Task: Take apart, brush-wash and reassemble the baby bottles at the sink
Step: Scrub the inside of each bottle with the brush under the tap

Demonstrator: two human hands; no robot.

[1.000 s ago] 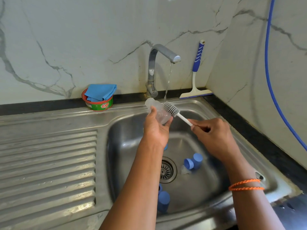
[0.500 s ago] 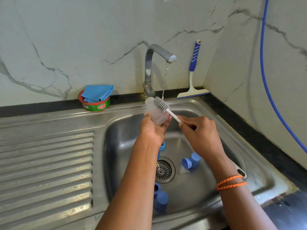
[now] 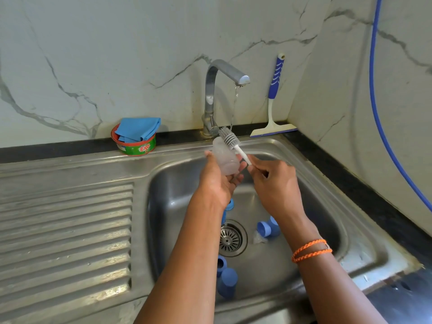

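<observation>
Over the steel sink [image 3: 364, 249], my left hand [image 3: 218, 181] grips a clear bottle body [image 3: 224, 156], tilted with its far end toward the tap. My right hand [image 3: 274, 185] pinches the white handle of a grey silicone bottle brush [image 3: 229, 137], whose head lies against the bottle's outside, just under the thin stream from the tap [image 3: 225, 71]. Blue bottle parts lie in the basin: caps to the right of the drain [image 3: 268, 229], a clear teat [image 3: 259, 239] beside them, more blue parts near the front wall [image 3: 226, 280] and under my left wrist [image 3: 229, 204].
A green and red soap tub [image 3: 136, 147] with a blue cloth [image 3: 138, 128] on it stands on the back ledge. A blue-handled squeegee [image 3: 273, 97] leans in the corner. A blue hose [image 3: 378, 113] hangs on the right wall. The ribbed drainboard [image 3: 65, 235] lies to the left.
The brush head has slid from the bottle's lower side up along it toward its far end by the tap. Both hands stay over the basin.
</observation>
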